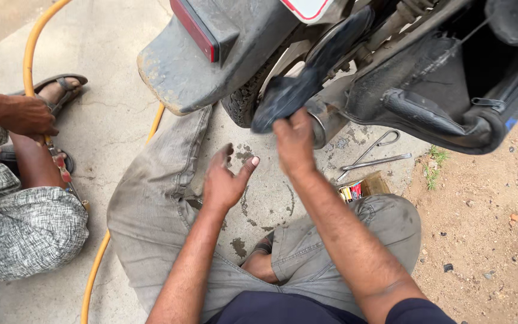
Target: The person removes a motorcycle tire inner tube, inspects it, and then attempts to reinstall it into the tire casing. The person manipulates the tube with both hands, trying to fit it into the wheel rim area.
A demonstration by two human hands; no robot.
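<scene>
I squat behind the rear of a motorcycle. My right hand [295, 141] grips the lower end of a black rubber inner tube [307, 72] that hangs out beside the rear tyre [244, 102]. My left hand [226, 177] hovers just left of it, palm up, fingers spread, holding nothing. The dusty grey mudguard [181, 75] with its red tail lamp [196, 27] juts out above my left knee. The chrome exhaust end [325, 120] sits right behind my right hand.
Metal tyre levers [373, 159] and a small colourful box [355, 189] lie on the concrete by my right knee. A yellow hose [31, 54] curves along the left. Another person squats at left, a hand [25, 114] on a tool. Dirt ground lies at right.
</scene>
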